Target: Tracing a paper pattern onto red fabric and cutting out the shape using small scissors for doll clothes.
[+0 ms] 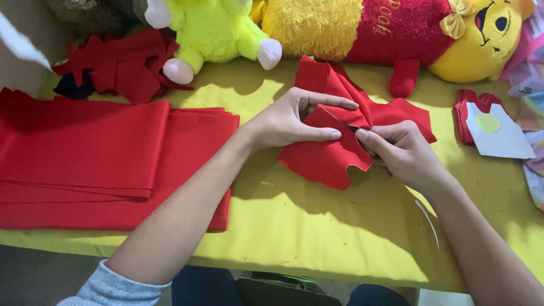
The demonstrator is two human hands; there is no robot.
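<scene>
Holding: the left hand (286, 122) pinches a folded edge of the red cloth piece (340, 136) between thumb and fingers, its grip closed on the fabric
Right hand: the right hand (399, 150) is curled shut around what looks like a small dark blade or scissor tip, meeting the cloth just beside the left thumb; the tool itself is mostly hidden, so I cannot tell its kind
Cloth piece: it lies bunched near the middle of the bench (317, 226), partly lifted by both hands, its lower edge already notched and uneven
Risk to fingers: the dark tip sits very close to the left thumb, so a slip could nick the skin, I judge
Risk to cloth: the fabric is folded and slack, so a cut could wander or catch a hidden layer beneath
Risk of drag: the loose far end rests against the long red and yellow plush toy (396, 31), and a tug might pull it askew
Surface: the bench is covered in yellow material flecked with small threads and scraps
Nearby: a folded red fabric stack (96, 158) lies to the left, red offcuts (122, 65) behind it, a lime green plush toy (212, 31) at the back, a white paper template (498, 133) on red pieces to the right
Room: little shows beyond the bench; bright light falls in patches across it
</scene>
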